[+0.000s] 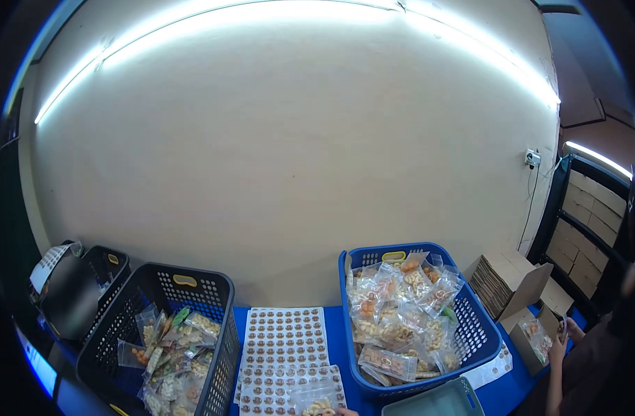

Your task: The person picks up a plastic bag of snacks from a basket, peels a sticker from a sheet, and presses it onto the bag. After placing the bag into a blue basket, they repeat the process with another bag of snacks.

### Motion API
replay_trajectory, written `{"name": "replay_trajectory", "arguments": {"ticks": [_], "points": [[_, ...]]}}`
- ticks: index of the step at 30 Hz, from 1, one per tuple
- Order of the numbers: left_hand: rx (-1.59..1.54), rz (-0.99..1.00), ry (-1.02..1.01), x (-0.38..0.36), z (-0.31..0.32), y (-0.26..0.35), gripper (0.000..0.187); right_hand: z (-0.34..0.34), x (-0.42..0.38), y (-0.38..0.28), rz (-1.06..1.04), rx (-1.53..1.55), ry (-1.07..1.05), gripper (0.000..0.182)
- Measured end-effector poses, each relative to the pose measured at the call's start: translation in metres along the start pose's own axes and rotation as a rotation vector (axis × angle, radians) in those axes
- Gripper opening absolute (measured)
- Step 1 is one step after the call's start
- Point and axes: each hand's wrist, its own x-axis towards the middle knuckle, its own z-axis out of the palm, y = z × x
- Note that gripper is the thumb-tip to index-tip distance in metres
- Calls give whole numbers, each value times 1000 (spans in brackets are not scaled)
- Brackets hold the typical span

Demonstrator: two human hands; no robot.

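Observation:
At the bottom edge of the head view, a clear packet of pale snacks (pixel 315 403) lies over the sticker sheets. Only a small part of my right hand (pixel 346 412) shows, closed at the packet's lower right corner. My left hand is not visible. Under the packet is a sheet of small round brown stickers (pixel 283 388), overlapping another sticker sheet (pixel 286 333). Right of the sheets, a blue basket (pixel 494 347) holds many filled packets. To the left, a black basket (pixel 224 291) holds more packets.
A green-grey tray (pixel 435 403) sits in front of the blue basket. At the right, another person's hands (pixel 566 336) are over an open cardboard box (pixel 518 329) holding packets, near stacked flat cartons (pixel 498 281). Another dark basket (pixel 116 260) stands at the far left.

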Motion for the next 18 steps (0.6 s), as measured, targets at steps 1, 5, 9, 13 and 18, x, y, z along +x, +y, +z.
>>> {"name": "replay_trajectory", "arguments": {"ticks": [1,5,9,13,18], "points": [[17,-3,-1,-3,-1,3,25,2,-2,4,16,3,7,25],[78,24,30,-10,-3,-1,24,14,-17,-8,-22,80,58,24],[0,86,-43,-13,-5,-12,30,23,-30,-11,-163,126,127,24],[56,-49,-3,-32,1,5,27,19,-39,29,-178,262,206,26],[53,1,0,-62,14,15,26,14,-77,-21,-165,74,17,28]]}}
